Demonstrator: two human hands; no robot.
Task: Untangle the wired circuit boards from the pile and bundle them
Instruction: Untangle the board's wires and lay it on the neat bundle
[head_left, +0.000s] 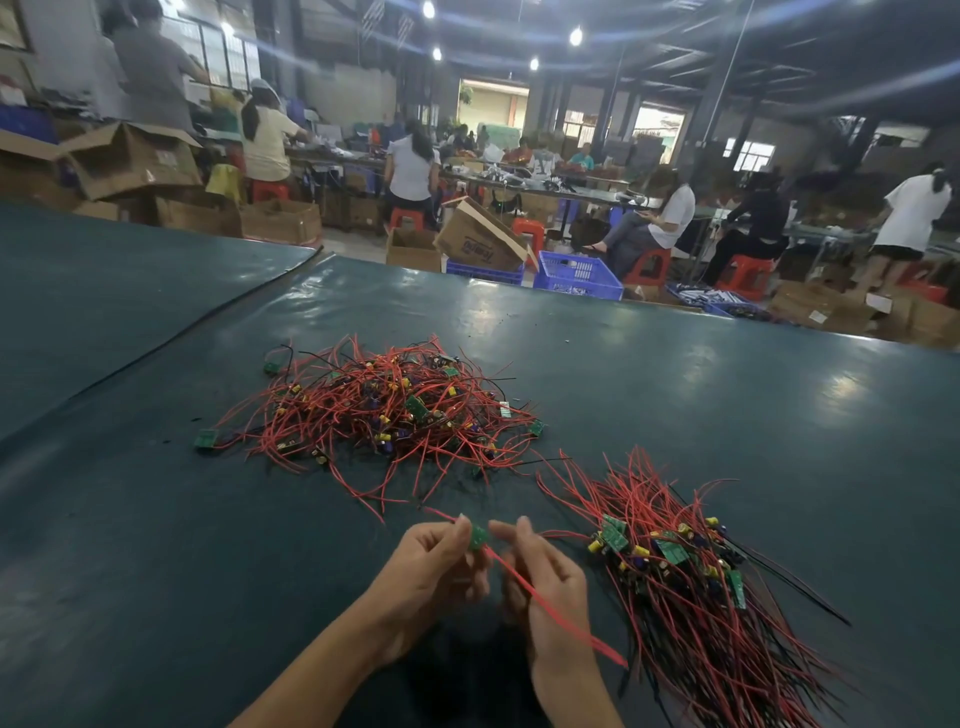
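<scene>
**Your hands meet on a single board at the near middle of the desk**

Your left hand (436, 566) reaches in from the near left with the forearm angled upward. Its fingers are curled and the fingertips pinch a small green rectangular circuit board (477, 538). Your right hand (545, 577) stands just beside it, thumb and forefinger raised toward the board and the other fingers bent inward. A thin red insulated wire (566, 616) runs from the board diagonally to the near right, crossing your right hand and wrist. Whether that hand grips the wire or it only lies across the hand cannot be told.

The desk (156, 519) is covered in a smooth dark green sheet that shines under the ceiling lights.

Beyond your hands and a little to the left lies the tangled pile of red-wired green circuit boards (389, 410). It is a loose heap of springy red loops, with a few black strands and small yellow and dark blue cylindrical parts. Single boards poke out at its edges. It sits apart from both hands.

To the right, just beside your right hand, lies the combed bundle of red and black wires (701, 582). Its strands run roughly parallel from far left to near right. Its green boards and yellow parts are gathered in a band across the middle.
</scene>
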